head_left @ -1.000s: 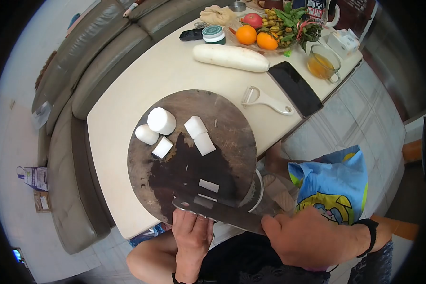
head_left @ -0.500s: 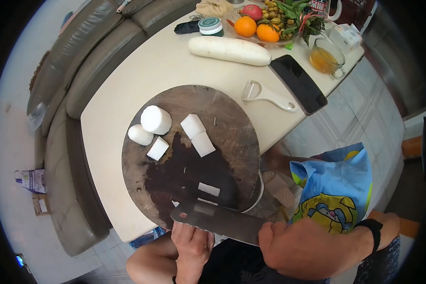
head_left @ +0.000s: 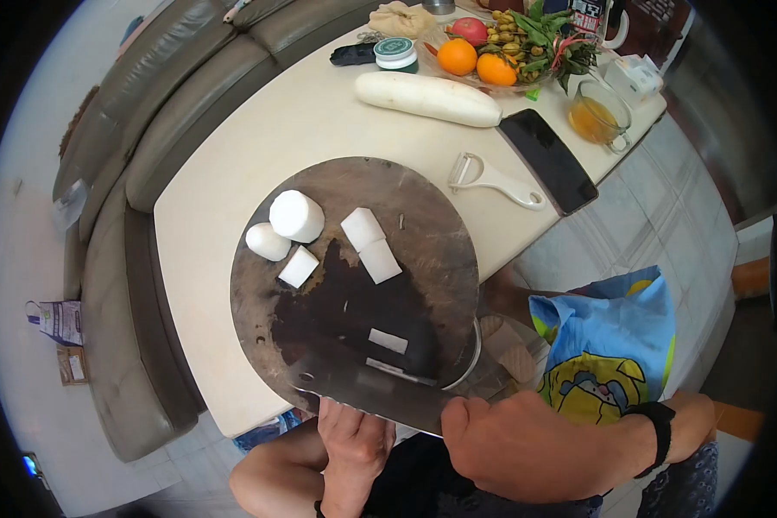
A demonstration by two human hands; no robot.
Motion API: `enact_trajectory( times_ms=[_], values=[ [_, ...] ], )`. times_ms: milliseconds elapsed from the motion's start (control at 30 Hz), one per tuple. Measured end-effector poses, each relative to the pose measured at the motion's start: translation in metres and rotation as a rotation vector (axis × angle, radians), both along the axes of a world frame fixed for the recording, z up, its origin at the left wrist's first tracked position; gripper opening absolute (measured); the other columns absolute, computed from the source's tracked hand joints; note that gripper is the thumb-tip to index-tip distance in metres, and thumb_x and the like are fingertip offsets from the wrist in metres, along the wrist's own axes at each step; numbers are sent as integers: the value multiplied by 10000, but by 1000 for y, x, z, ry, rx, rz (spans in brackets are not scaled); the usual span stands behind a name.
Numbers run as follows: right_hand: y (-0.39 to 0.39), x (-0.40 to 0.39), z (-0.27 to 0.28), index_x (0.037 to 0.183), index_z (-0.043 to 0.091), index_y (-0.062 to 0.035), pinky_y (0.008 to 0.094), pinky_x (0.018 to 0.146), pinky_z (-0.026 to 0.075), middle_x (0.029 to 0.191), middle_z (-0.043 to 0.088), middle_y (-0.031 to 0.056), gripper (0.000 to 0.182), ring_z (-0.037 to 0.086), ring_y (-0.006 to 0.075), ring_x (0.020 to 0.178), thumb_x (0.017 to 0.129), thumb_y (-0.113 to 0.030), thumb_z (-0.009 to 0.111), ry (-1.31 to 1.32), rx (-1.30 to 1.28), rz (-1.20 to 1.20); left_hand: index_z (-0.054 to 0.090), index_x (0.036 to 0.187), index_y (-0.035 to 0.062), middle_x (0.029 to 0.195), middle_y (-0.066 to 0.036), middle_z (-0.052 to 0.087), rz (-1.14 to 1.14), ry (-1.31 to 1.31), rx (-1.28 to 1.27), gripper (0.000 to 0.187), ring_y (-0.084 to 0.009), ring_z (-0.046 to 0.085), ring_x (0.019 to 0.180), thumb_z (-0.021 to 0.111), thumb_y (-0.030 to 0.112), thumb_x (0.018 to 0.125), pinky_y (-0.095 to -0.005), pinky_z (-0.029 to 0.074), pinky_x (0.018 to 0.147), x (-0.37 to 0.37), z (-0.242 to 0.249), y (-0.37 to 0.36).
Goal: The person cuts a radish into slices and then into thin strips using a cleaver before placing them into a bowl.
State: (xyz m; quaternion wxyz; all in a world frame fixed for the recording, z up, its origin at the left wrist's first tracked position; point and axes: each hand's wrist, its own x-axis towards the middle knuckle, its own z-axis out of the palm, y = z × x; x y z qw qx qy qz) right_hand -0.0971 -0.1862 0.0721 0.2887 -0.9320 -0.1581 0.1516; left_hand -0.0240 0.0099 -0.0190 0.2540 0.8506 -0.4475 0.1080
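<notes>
My right hand (head_left: 522, 445) grips the handle of a wide-bladed cleaver (head_left: 380, 399), whose blade lies across the near edge of the round wooden chopping board (head_left: 440, 250). Fingers curled, my left hand (head_left: 354, 436) is close against the blade's near side; whatever is under its fingertips is hidden. Just beyond the blade a thin white radish slice (head_left: 388, 341) lies on the wet board, with another strip partly behind the cleaver. Farther back are two flat radish pieces (head_left: 371, 246), a thick round radish chunk (head_left: 297, 216), a rounded end piece (head_left: 268, 242) and a small block (head_left: 299, 268).
Beyond the board, a whole white radish (head_left: 427, 98), a peeler (head_left: 496, 183) and a dark phone (head_left: 551, 160) lie on the table. A fruit bowl (head_left: 527, 82) and a glass cup (head_left: 597, 116) stand behind. A blue bag (head_left: 609, 345) is at the right; a sofa (head_left: 155, 164) stands left.
My right hand and the cleaver have moved left along the board's near edge. My left hand stays curled beside the blade. The whole view has shifted slightly.
</notes>
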Motion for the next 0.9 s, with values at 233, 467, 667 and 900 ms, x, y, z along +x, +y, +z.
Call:
enact_trajectory(
  times_ms=[233,467,667,900],
  values=[
    [-1,-1,-10,781,495,82,352,404,469,617,561,166,249,610,272,486,664,-68,656,-80,74,-18,674,877,-9,907,-125,637,22,41,4,296,-357,619,898,697,-48,585,-464,478,854,0,2,-2],
    [15,20,-26,770,492,72,375,439,479,613,566,170,199,616,294,507,677,-45,624,-161,108,-57,670,835,-16,915,-110,631,-39,10,-29,260,-298,616,884,723,-20,581,-413,481,787,2,2,-3],
    [-1,7,-7,755,550,60,371,480,506,648,575,176,136,647,301,562,705,-38,629,44,72,-39,664,819,-19,909,-111,629,-7,-25,-57,237,-294,607,885,729,-24,591,-415,476,812,1,1,-4],
    [8,5,-13,775,473,45,414,448,464,609,562,181,174,595,335,503,680,-35,594,-22,72,-46,672,866,-18,941,-130,636,-21,18,-45,275,-323,610,899,721,-32,596,-419,467,821,0,1,-1]
  ],
)
